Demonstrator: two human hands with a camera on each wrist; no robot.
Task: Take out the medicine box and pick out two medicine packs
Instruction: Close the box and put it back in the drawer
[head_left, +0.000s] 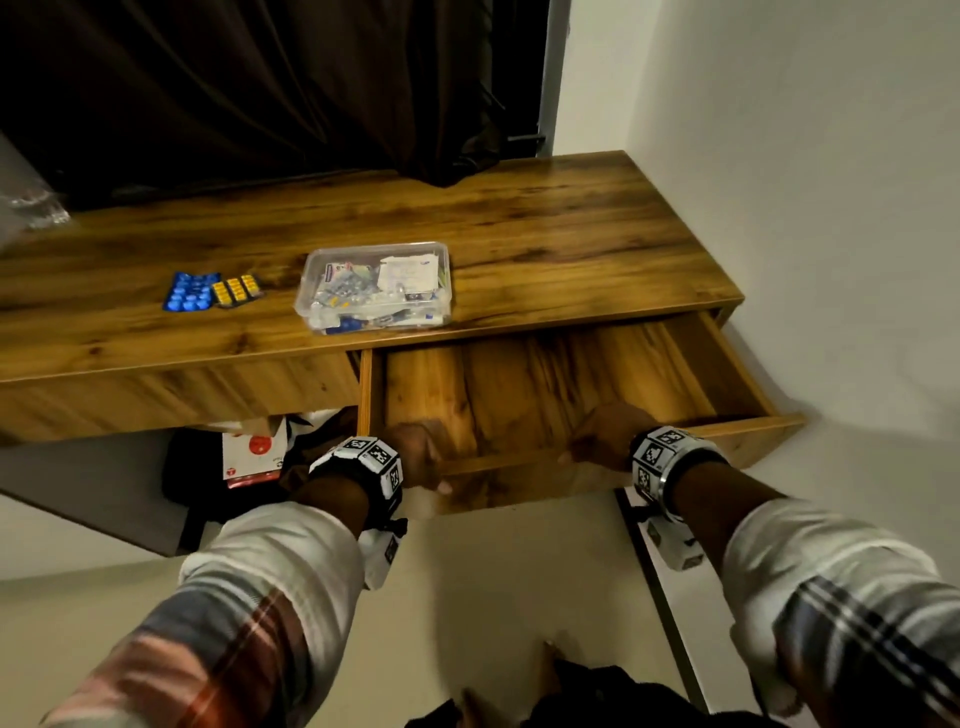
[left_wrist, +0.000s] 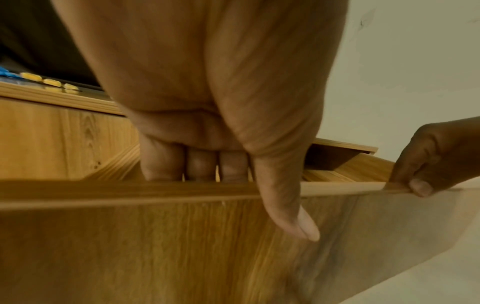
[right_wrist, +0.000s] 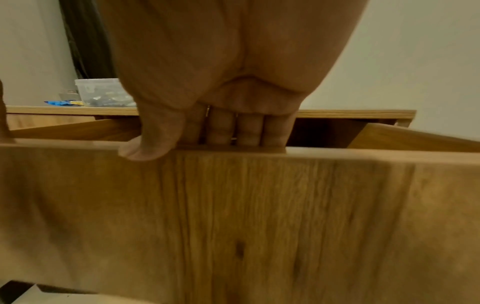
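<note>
- On the table (head_left: 519, 228), left of the box (head_left: 374, 287), lie two packs (head_left: 210, 291).
- Below the box, both hands, left hand (head_left: 421, 452) and right hand (head_left: 605, 434), grip the open drawer (head_left: 519, 395) front.

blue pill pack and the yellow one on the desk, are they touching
Touching. In the head view the yellow pack meets and slightly overlaps the right edge of the blue pack, with no desk wood showing between them.

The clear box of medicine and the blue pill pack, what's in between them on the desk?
The yellow pill pack lies between them, right beside the blue pack, then bare wood up to the medicine box. The head view shows it.
</note>
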